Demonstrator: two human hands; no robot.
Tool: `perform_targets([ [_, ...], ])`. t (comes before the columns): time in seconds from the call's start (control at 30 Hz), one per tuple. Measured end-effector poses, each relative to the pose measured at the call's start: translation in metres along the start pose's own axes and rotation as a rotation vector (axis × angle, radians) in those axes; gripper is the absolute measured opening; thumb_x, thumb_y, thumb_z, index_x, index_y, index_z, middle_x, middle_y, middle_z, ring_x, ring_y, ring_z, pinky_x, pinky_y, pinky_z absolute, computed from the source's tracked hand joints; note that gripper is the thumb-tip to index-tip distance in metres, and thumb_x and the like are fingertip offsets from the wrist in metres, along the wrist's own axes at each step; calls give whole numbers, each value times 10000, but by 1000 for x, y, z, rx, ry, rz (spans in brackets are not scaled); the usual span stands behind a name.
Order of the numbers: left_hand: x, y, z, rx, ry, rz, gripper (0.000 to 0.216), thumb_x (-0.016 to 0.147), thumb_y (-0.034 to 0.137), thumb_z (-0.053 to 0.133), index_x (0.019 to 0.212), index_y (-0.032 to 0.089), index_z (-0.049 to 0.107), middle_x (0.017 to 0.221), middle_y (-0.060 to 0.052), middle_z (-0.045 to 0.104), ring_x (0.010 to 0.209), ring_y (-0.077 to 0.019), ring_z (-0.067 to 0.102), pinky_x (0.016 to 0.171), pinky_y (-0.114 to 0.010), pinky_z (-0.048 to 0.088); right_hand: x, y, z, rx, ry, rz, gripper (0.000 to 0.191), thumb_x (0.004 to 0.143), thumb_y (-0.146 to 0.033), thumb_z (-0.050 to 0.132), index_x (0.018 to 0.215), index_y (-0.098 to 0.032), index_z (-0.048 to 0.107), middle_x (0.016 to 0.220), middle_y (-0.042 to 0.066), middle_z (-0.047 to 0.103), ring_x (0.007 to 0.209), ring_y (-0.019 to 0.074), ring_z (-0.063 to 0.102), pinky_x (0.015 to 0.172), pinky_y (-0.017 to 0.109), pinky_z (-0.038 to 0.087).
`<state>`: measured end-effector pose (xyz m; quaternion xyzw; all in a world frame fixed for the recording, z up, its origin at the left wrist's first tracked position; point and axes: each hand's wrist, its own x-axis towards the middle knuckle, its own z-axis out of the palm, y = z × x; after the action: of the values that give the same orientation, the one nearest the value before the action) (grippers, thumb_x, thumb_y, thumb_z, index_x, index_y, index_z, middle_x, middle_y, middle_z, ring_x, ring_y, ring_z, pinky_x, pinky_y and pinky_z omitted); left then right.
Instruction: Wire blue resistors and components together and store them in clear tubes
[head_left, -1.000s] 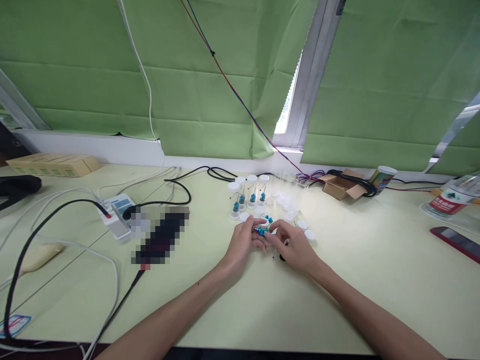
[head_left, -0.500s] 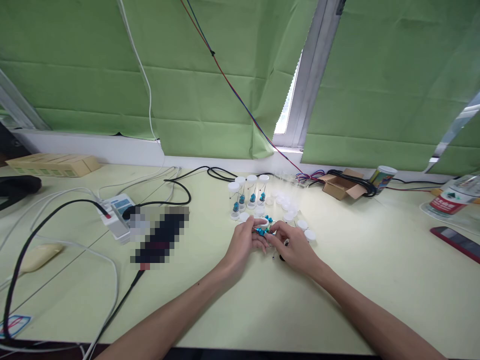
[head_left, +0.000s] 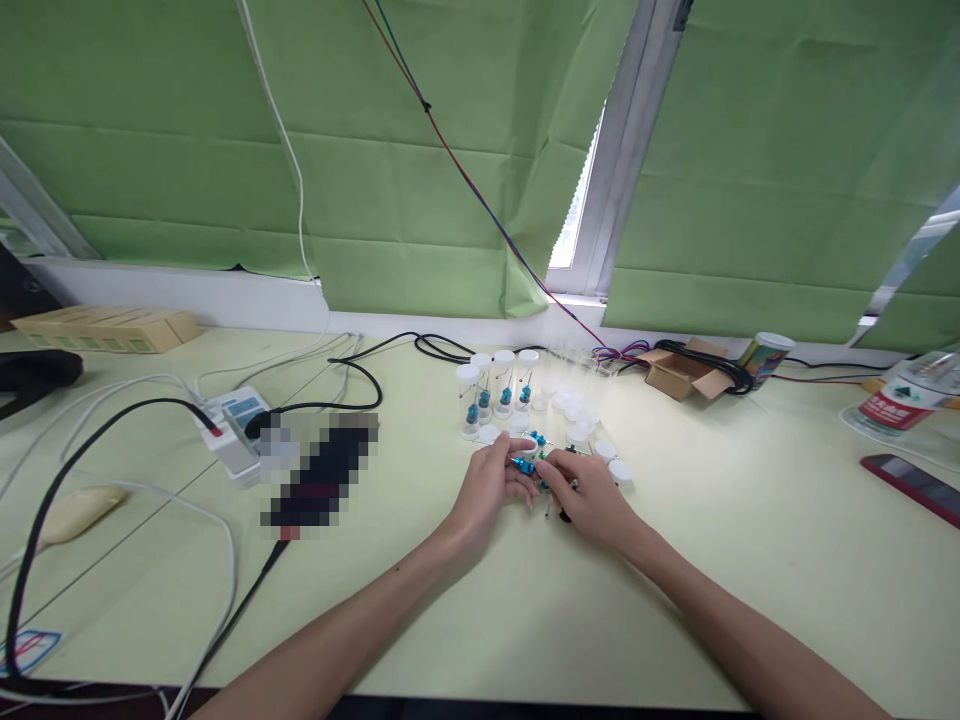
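Small and bright blue, a metallic-looking part [head_left: 523, 466] lies between the fingers of my left hand [head_left: 487, 482], which curl around it. My right hand [head_left: 583, 488] is closed in a pinch at the part's right end; its fingertips cover that end. Just behind the hands, another blue part with thin wires [head_left: 537, 438] lies on the table. Four clear tubes with white caps [head_left: 504, 385] stand upright beyond, each with a blue part and wire inside. A small black piece [head_left: 565, 516] shows under my right hand.
Several white caps [head_left: 619, 470] lie right of and behind my hands. A white power strip [head_left: 236, 440] with cables and a blurred dark device [head_left: 322, 475] are on the left. An open cardboard box [head_left: 679, 372] stands at the back; a phone [head_left: 911, 485] lies at far right.
My right fingers have shifted slightly and lowered at the part's right end. More of the blue part now shows. My left hand has stayed almost still.
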<state>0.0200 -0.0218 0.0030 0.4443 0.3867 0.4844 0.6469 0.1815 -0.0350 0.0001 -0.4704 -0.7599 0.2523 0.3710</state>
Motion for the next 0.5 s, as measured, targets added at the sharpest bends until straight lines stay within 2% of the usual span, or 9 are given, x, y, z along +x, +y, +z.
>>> perform_targets([
  [0.1, 0, 1, 1, -9, 4, -3, 474, 898, 519, 476, 1029, 94, 641, 689, -71, 642, 549, -165, 610, 497, -293, 513, 0, 0, 0, 3, 3, 7, 389, 984, -373, 409, 643, -196, 472, 514, -45, 483, 478, 107, 415, 534, 255, 334],
  [0.3, -2, 5, 2, 7, 9, -10, 471, 908, 513, 458, 1031, 99, 645, 681, -68, 651, 536, -155, 615, 517, -282, 514, -1, -1, 0, 19, 28, 5, 209, 923, -398, 531, 869, -200, 571, 509, -66, 480, 476, 115, 431, 519, 243, 366],
  [0.5, -2, 3, 0, 17, 6, -22, 477, 910, 517, 452, 1047, 102, 642, 691, -74, 666, 519, -154, 621, 528, -284, 513, -2, -1, 0, 7, 24, -24, 177, 903, -377, 555, 870, -204, 563, 518, -62, 484, 478, 120, 435, 516, 246, 370],
])
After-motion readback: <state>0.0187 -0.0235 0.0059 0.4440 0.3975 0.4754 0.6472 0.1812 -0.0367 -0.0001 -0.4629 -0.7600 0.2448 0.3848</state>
